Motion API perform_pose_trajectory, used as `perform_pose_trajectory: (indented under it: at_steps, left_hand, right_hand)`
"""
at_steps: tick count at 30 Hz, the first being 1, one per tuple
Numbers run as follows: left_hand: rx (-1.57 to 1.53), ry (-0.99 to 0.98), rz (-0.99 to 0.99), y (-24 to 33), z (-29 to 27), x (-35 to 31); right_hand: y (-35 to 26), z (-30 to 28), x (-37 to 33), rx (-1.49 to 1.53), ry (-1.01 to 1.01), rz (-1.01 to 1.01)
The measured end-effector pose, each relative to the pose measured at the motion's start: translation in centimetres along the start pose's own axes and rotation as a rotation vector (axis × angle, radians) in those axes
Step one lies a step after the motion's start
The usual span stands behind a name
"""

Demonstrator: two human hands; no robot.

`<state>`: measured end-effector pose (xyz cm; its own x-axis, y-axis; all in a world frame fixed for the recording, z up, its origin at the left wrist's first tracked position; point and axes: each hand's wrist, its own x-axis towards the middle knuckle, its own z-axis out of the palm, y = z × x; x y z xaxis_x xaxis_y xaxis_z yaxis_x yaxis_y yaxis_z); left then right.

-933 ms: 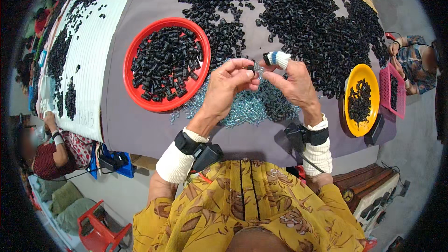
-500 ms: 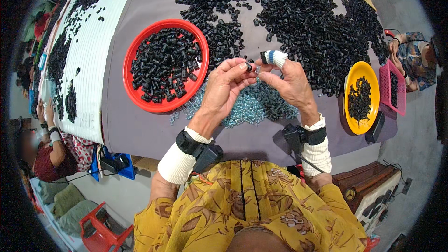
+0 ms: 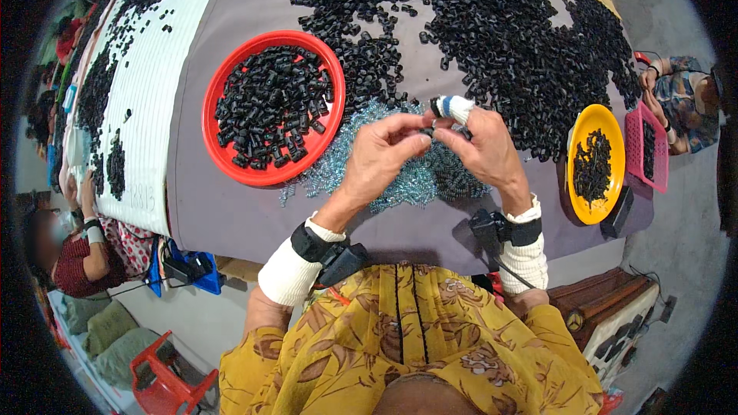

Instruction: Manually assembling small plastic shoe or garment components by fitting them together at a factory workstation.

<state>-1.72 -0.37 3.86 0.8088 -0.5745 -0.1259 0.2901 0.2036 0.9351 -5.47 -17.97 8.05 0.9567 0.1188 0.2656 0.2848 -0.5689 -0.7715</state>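
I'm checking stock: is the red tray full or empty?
Partly full: black pieces cover most of the red tray, with bare red showing at right.

A handwork workshop, by the look of it: small black plastic parts (image 3: 500,46) heap the grey-covered table (image 3: 231,219), with a co-worker (image 3: 684,69) at its right edge.

Left hand (image 3: 378,155) and right hand (image 3: 490,146) close together, fingertips (image 3: 420,142) perhaps in contact
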Motion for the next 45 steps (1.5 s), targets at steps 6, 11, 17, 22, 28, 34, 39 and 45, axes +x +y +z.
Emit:
perform_pose_trajectory:
  at_steps: [6,11,17,22,28,34,39,45]
  left_hand:
    - [0.234,-0.116,-0.072,-1.3,1.1,-0.8]
    - [0.208,-0.102,-0.023,-1.8,2.0,-1.2]
    - [0.244,-0.078,-0.007,-2.3,1.5,-1.2]
    - [0.484,-0.016,0.113,-0.5,1.2,-1.2]
    - [0.413,0.001,0.027,-0.6,0.6,-0.5]
    - [0.492,-0.012,0.142,-0.5,0.6,-0.3]
    - [0.431,0.010,0.151,-1.2,0.4,-0.4]
    - [0.206,-0.018,0.016,-1.0,0.6,0.1]
  right_hand:
    - [0.1,-1.0,-2.6,0.020,-0.054,0.100]
    - [-0.1,-1.2,-3.0,0.035,-0.083,0.137]
    - [1.0,-0.8,-2.5,0.042,-0.104,0.196]
    - [0.6,-0.2,-1.6,0.086,-0.123,0.174]
    - [0.9,-0.4,-1.2,0.110,-0.144,0.192]
    - [1.5,-0.1,-0.8,0.019,-0.186,0.146]
    - [1.7,0.4,-1.1,0.120,-0.151,0.233]
    - [1.8,0.1,-0.5,0.282,-0.140,0.299]
